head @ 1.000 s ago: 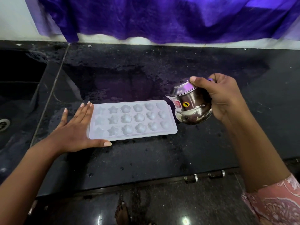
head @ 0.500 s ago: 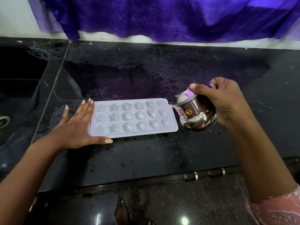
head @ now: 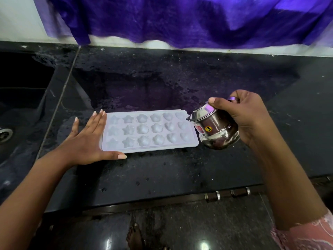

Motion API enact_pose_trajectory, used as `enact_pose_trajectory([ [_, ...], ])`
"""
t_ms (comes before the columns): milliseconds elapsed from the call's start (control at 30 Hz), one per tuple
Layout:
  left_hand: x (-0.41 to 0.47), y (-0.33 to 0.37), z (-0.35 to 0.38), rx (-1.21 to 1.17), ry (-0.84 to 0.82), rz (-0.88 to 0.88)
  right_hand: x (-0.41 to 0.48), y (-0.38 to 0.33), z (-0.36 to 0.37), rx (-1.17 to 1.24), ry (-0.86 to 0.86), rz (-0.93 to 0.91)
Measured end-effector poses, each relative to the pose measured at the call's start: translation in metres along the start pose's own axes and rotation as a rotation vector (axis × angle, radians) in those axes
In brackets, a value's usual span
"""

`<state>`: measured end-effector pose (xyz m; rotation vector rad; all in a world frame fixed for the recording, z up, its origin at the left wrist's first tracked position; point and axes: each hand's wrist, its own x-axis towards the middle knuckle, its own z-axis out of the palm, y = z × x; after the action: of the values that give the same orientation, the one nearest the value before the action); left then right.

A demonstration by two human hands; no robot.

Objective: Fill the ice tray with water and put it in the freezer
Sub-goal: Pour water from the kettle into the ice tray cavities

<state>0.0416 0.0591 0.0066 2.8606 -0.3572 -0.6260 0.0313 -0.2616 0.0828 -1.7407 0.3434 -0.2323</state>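
Observation:
A pale lilac ice tray (head: 149,131) with star, flower and heart cells lies flat on the black stone counter (head: 162,177). My left hand (head: 88,141) rests flat against the tray's left end, fingers straight, thumb along its front edge. My right hand (head: 241,118) grips a small round steel pot (head: 214,129) with a yellow "3" sticker. The pot is tilted, its mouth over the tray's right end. No stream of water is visible.
A black sink (head: 19,112) with a metal drain (head: 4,134) lies to the left. Purple cloth (head: 180,17) hangs over the white wall behind. Water drops dot the counter. Metal drawer handles (head: 227,194) sit below the counter's front edge, and a bare foot (head: 134,235) shows on the floor.
My right hand has brought the pot slightly lower and left, its lip now over the tray's right end. My left hand stays against the tray.

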Motion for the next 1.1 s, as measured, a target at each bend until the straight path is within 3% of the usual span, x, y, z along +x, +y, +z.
enact_pose_trajectory([
  [1100, -0.0012, -0.0002, -0.0005, -0.007, -0.008, -0.004, 0.0005, -0.0068, -0.0019, 0.009, 0.022, -0.003],
])
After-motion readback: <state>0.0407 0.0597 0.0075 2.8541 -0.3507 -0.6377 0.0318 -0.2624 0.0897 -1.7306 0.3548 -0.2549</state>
